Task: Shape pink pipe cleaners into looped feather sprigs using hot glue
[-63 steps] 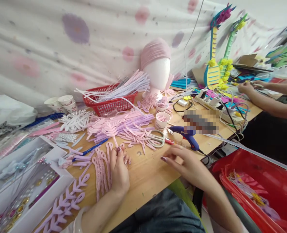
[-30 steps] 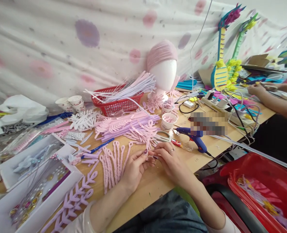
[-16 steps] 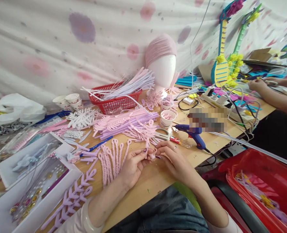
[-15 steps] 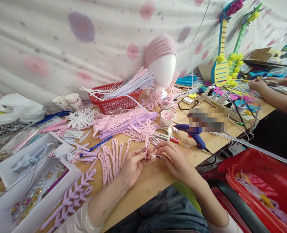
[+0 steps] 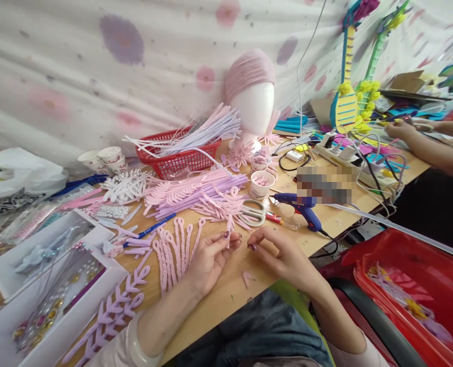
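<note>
My left hand rests on the wooden table, thumb and forefinger pinched on the lower end of a thin pink foam strip. My right hand hovers just to its right, fingers curled inward, a small gap between the two hands; what it holds, if anything, is hidden. A small pink foam scrap lies on the table below the two hands. Left of my left hand lies a row of pink looped strips.
Scissors, a blue glue gun and a paper cup lie behind my hands. Further back are a red basket and a foam head. A white tray sits left, a red bin right. Another person's hands work far right.
My hands met over a small pink piece and have now drawn apart. A pink scrap now lies on the table beneath them. The left hand still pinches a pink strip.
</note>
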`<state>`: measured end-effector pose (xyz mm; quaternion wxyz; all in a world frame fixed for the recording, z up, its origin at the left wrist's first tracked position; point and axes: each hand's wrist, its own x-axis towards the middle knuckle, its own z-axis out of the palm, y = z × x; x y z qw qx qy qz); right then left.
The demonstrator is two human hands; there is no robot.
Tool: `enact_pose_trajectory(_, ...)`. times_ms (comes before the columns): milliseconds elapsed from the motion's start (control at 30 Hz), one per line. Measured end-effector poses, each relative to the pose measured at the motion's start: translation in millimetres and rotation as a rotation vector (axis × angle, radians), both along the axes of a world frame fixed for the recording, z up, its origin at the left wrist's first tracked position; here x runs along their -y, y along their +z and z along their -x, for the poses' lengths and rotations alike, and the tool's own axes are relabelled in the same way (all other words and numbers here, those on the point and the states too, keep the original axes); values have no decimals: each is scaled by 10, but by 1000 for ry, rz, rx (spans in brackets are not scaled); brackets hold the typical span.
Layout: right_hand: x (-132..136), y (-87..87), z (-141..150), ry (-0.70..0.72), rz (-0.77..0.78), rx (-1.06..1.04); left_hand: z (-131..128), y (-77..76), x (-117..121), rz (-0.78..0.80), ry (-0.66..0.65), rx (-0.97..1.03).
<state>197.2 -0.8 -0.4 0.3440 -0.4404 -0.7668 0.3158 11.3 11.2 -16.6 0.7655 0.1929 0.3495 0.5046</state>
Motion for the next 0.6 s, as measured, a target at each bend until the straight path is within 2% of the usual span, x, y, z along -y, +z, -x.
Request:
enact_pose_trajectory(133, 105, 22, -33, -11, 38, 70, -9, 22, -5, 7, 46, -2)
enact_pose_trajectory(333, 337, 7, -64, 133, 45, 265, -15, 7, -8, -2, 55, -15)
enact_pose_trajectory(467, 325, -33, -47, 151, 26, 315, -3, -17, -8, -37, 38, -37)
enact_pose_trajectory(600, 255, -26, -27, 74, 80, 272, 1, -13, -2, -84, 5, -62)
